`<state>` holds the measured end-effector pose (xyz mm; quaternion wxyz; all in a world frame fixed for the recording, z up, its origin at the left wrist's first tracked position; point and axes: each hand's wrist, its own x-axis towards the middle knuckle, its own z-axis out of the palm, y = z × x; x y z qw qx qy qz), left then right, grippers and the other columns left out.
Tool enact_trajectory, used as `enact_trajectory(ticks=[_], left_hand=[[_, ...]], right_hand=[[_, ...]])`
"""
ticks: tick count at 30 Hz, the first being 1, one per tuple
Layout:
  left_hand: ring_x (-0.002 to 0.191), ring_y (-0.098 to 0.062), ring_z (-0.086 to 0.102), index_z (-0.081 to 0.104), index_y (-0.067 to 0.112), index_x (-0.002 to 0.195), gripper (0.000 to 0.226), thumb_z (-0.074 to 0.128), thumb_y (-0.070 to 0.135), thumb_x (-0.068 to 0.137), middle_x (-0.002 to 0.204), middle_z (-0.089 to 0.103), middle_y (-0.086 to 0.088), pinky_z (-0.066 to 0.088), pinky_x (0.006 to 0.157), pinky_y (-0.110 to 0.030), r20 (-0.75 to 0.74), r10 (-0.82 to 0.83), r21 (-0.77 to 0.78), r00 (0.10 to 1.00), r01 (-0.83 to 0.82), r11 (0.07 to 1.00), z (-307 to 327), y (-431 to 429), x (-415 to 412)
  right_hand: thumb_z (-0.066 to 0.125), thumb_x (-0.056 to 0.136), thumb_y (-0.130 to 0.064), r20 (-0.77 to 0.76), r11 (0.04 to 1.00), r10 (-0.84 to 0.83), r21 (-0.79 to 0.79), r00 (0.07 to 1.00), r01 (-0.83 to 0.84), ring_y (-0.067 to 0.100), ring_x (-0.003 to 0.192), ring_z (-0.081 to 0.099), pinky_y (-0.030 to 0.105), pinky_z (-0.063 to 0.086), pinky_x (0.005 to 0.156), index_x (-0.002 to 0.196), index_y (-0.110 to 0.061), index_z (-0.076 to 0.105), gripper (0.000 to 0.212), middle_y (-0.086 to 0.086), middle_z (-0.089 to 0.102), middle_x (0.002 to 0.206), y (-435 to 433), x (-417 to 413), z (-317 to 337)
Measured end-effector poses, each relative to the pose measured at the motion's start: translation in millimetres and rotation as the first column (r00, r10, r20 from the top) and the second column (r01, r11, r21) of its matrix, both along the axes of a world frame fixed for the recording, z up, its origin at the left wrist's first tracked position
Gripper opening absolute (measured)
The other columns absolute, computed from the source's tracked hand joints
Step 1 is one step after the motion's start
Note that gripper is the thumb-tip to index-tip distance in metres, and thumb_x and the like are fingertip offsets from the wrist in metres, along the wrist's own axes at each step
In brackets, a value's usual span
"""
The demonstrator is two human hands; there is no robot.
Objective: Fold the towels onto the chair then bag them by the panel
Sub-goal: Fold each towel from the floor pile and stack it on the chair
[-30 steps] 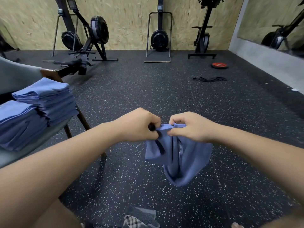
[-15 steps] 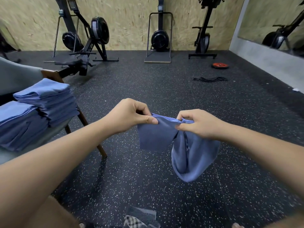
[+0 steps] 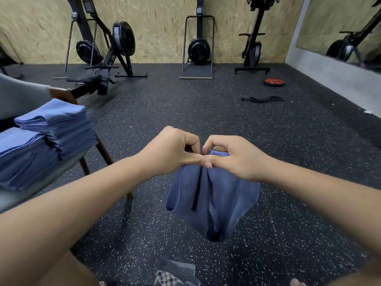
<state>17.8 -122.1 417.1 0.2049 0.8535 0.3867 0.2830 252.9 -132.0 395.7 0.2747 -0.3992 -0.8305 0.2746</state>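
A blue towel (image 3: pixel 214 199) hangs in folds in front of me, above the speckled black floor. My left hand (image 3: pixel 173 151) and my right hand (image 3: pixel 233 157) pinch its top edge side by side, fingertips touching each other. On the grey chair (image 3: pixel 22 96) at the left lie two stacks of folded blue towels (image 3: pixel 55 129), the nearer stack lower than the far one.
Rowing machines (image 3: pixel 107 50) and other gym machines stand along the chipboard wall at the back. A red weight plate (image 3: pixel 274 82) and a black band (image 3: pixel 261 99) lie on the floor at the right. Checked cloth (image 3: pixel 171 278) shows at the bottom edge. A mirror hangs on the right wall.
My hands spread apart along the towel's top edge, then came back together, so the towel hangs doubled in folds again.
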Motion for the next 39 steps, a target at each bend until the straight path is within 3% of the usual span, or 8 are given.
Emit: enact_trajectory(ticks=[6, 12, 17, 21, 25, 28, 33, 39], left_hand=[[0.060, 0.001, 0.050, 0.075, 0.024, 0.084, 0.018, 0.093, 0.024, 0.083, 0.066, 0.064, 0.018, 0.038, 0.058, -0.014, -0.046, -0.014, -0.041, 0.999, 0.012, 0.999, 4.9, -0.7, -9.2], [0.062, 0.002, 0.050, 0.075, 0.028, 0.088, 0.011, 0.085, 0.027, 0.093, 0.074, 0.070, 0.011, 0.040, 0.060, -0.017, -0.021, -0.027, -0.042, 0.999, 0.026, 0.999, 1.8, -3.1, -11.0], [0.067, -0.001, 0.054, 0.075, 0.031, 0.091, 0.008, 0.081, 0.029, 0.095, 0.078, 0.072, 0.010, 0.045, 0.064, -0.026, 0.006, 0.032, -0.011, 0.999, -0.032, 0.999, -2.0, 0.5, -8.8], [0.064, 0.000, 0.057, 0.074, 0.033, 0.098, 0.013, 0.080, 0.022, 0.092, 0.073, 0.069, 0.017, 0.044, 0.065, -0.018, -0.002, 0.132, 0.009, 0.991, -0.132, 0.991, -5.6, 3.7, -7.4], [0.063, 0.002, 0.059, 0.071, 0.032, 0.104, 0.023, 0.084, 0.022, 0.087, 0.074, 0.070, 0.012, 0.041, 0.065, -0.014, 0.004, 0.218, -0.024, 0.976, -0.218, 0.976, -9.1, 4.6, -4.1], [0.065, 0.002, 0.062, 0.069, 0.032, 0.105, 0.031, 0.089, 0.026, 0.082, 0.078, 0.074, 0.010, 0.044, 0.066, -0.013, 0.015, 0.250, -0.041, 0.968, -0.249, 0.968, -8.8, 3.2, -0.5], [0.062, 0.004, 0.062, 0.071, 0.033, 0.104, 0.032, 0.091, 0.026, 0.080, 0.073, 0.074, 0.014, 0.040, 0.059, -0.011, 0.019, 0.248, -0.052, 0.968, -0.247, 0.968, -4.5, -4.2, 7.1], [0.067, -0.002, 0.069, 0.071, 0.034, 0.104, 0.028, 0.084, 0.021, 0.082, 0.077, 0.077, 0.014, 0.054, 0.065, -0.023, 0.042, 0.227, -0.050, 0.973, -0.225, 0.973, 1.2, -10.9, 11.5]], right_hand=[[0.070, 0.101, -0.031, 0.030, 0.996, -0.073, 0.050, 0.997, 0.072, 0.020, 0.087, 0.063, 0.048, 0.052, 0.088, 0.088, -0.029, 0.066, 0.014, -0.004, 0.070, 0.084, -0.2, 4.2, 2.1], [0.069, 0.100, -0.033, 0.041, 0.995, -0.075, 0.075, 0.996, 0.071, 0.023, 0.070, 0.052, 0.047, 0.049, 0.072, 0.087, -0.029, 0.064, 0.015, 0.010, 0.061, 0.072, -4.3, 3.1, 2.6], [0.072, 0.100, -0.031, 0.035, 0.991, -0.125, 0.053, 0.991, 0.123, 0.008, 0.059, 0.036, 0.034, 0.034, 0.060, 0.089, -0.028, 0.064, 0.014, -0.009, 0.044, 0.058, -4.1, 2.2, 4.3], [0.076, 0.097, -0.036, 0.103, 0.981, -0.192, 0.025, 0.976, 0.191, 0.008, 0.053, 0.036, 0.031, 0.030, 0.057, 0.095, -0.029, 0.069, 0.011, -0.010, 0.045, 0.053, -1.7, 4.2, 4.0], [0.077, 0.098, -0.029, 0.075, 0.969, -0.213, -0.110, 0.974, 0.220, 0.007, 0.051, 0.034, 0.030, 0.032, 0.055, 0.102, -0.027, 0.072, 0.007, -0.010, 0.042, 0.054, -2.1, 3.5, 1.8], [0.072, 0.101, -0.016, -0.018, 0.932, -0.219, -0.300, 0.976, 0.203, 0.013, 0.055, 0.047, 0.033, 0.049, 0.049, 0.114, -0.020, 0.068, 0.013, -0.007, 0.046, 0.059, -8.3, -1.0, 4.0], [0.065, 0.103, -0.004, -0.184, 0.855, -0.227, -0.508, 0.956, 0.106, 0.022, 0.072, 0.063, 0.042, 0.064, 0.064, 0.124, -0.015, 0.063, 0.024, 0.016, 0.067, 0.088, -16.9, -12.1, 12.7], [0.061, 0.105, 0.000, -0.306, 0.821, -0.250, -0.570, 0.919, 0.034, 0.024, 0.075, 0.066, 0.041, 0.067, 0.076, 0.130, -0.013, 0.059, 0.029, 0.018, 0.069, 0.089, -17.3, -15.6, 17.1]])
